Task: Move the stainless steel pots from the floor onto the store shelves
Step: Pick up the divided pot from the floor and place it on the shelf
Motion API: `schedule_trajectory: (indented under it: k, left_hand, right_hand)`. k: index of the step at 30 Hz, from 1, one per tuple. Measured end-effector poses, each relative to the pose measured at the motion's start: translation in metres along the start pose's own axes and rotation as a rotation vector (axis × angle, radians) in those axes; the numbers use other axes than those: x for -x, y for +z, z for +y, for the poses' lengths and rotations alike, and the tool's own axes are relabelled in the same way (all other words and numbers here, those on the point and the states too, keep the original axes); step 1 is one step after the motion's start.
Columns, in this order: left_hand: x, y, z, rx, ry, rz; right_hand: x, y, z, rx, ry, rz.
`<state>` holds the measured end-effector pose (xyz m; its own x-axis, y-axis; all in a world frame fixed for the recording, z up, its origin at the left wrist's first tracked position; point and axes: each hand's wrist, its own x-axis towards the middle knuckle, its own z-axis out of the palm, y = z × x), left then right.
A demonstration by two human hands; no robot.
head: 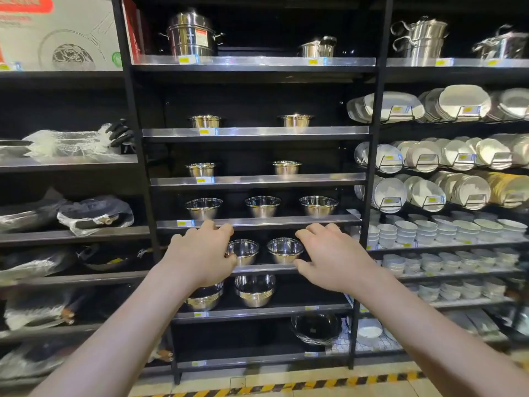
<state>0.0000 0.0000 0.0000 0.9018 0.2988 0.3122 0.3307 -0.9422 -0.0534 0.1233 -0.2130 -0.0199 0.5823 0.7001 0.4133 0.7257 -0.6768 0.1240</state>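
Both my arms reach toward the middle black shelf unit. My left hand (204,253) hovers with curled fingers in front of the shelf, its fingertips beside a steel bowl-shaped pot (243,250). My right hand (329,256) is just right of a second steel pot (285,249); its fingers are apart and hold nothing. Both pots stand on the shelf ledge (263,269). Three similar steel pots (262,206) line the shelf above, and stacked ones (254,293) sit on the shelf below. No pot shows on the floor.
Tall steamers (191,34) and lidded pots (419,38) stand on the top shelves. Plates (429,156) and white bowls (429,230) fill the right unit. Bagged pans (94,214) lie on the left shelves. A yellow-black stripe (300,386) marks the floor.
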Motion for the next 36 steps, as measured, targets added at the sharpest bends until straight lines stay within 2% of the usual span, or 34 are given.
schedule_trajectory:
  k: [9,15,22,26,36]
  left_hand:
    - [-0.031,0.010,-0.011,-0.038,0.037,-0.021]
    - [-0.067,0.043,0.025,0.019,0.125,-0.045]
    - [-0.149,0.066,0.109,0.065,0.204,-0.068]
    - [-0.201,0.078,0.171,0.093,0.280,-0.023]
    - [-0.340,0.121,0.343,0.199,0.599,-0.099]
  right_hand:
    - [-0.026,0.012,-0.011,-0.024,0.046,0.005]
    - [-0.023,0.044,0.028,-0.048,0.079,-0.005]
    - [-0.031,0.069,0.133,-0.051,0.161,-0.049]
    - [-0.031,0.075,0.205,0.010,0.211,-0.057]
    - [-0.002,0.087,0.360,0.200,0.475,-0.125]
